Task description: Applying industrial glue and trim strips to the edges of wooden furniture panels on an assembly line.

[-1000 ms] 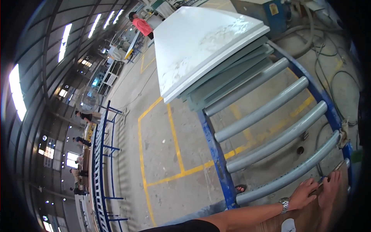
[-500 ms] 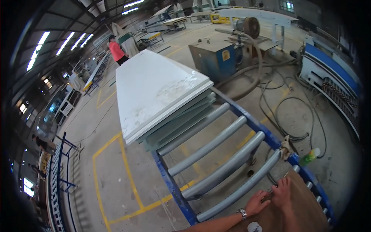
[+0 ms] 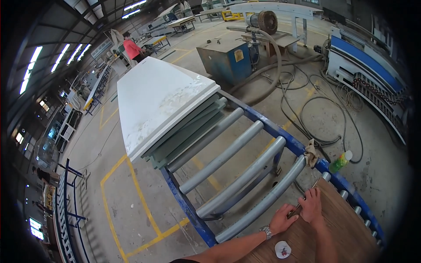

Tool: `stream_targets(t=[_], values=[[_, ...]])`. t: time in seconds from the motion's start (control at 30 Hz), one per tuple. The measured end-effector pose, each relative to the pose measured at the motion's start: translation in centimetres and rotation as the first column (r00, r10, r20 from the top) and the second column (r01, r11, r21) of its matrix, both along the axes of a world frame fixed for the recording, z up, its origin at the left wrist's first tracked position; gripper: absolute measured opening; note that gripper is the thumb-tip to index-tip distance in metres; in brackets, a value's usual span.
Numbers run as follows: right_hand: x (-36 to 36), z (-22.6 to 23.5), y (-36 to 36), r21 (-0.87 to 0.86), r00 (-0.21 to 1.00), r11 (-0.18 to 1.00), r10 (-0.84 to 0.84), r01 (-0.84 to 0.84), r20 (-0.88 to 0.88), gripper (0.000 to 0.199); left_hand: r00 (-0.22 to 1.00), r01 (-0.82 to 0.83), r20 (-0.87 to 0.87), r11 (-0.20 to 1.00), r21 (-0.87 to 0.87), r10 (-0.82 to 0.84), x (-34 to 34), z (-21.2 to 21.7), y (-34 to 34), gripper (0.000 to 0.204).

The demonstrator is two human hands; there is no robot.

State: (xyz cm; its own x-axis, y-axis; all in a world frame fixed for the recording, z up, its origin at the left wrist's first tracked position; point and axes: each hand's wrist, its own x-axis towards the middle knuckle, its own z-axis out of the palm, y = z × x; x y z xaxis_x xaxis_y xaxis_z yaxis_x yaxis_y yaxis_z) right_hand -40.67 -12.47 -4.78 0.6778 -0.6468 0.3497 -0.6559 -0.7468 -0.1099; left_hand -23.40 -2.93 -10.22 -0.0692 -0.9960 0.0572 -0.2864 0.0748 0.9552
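"Brown wood-grain panel under both hands. What's the grip like?"

"Left hand, the one with the metal watch, has fingers bent around a thin dark strip at the panel's edge. Right hand is just beside it, fingers curled at that same edge. Can't tell if either is actually clamped down."

"And the panel sits where?"

"Flat on the blue roller conveyor, near end, round white sticker on top. Past it: bare rollers, then a white slab over grey-green boards."

"Handling?"

"My guess: stiff, fairly heavy, rolls easily, awkward to lift. Corners probably chip, so I'd take opposite edges, palms underneath, and mind it sliding."
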Motion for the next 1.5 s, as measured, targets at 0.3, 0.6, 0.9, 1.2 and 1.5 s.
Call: stream_targets(t=[0.3, 0.6, 0.9, 1.2, 1.5], values=[[0.25, 0.04, 0.18, 0.026, 1.000, 1.000, -0.018, 0.018, 0.022, 0.017, 0.999, -0.017, -0.049, 0.999, -0.032, 0.015, -0.09, -0.21, 0.07, 0.033], [0.09, -0.28, 0.21, 0.029, 0.999, 0.999, -0.024, 0.023, 0.022, 0.018, 1.000, -0.012, -0.022, 1.000, 0.004, 0.012, -0.16, 0.03, 0.03, 0.030], [0.14, -0.52, 0.13, 0.018, 0.999, 1.000, -0.021, 0.020, 0.025, 0.018, 1.000, -0.012, 0.004, 1.000, 0.010, 0.012, -0.14, -0.05, 0.10, 0.031], [0.13, -0.38, 0.19, 0.057, 0.999, 0.998, -0.036, 0.037, -0.008, 0.017, 1.000, -0.004, -0.024, 1.000, 0.028, 0.005, -0.02, 0.27, 0.06, 0.031], [-0.11, -0.51, 0.15, 0.010, 1.000, 1.000, -0.018, 0.018, 0.008, 0.021, 0.997, -0.021, -0.072, 1.000, -0.016, 0.020, -0.12, 0.18, 0.08, 0.029]])
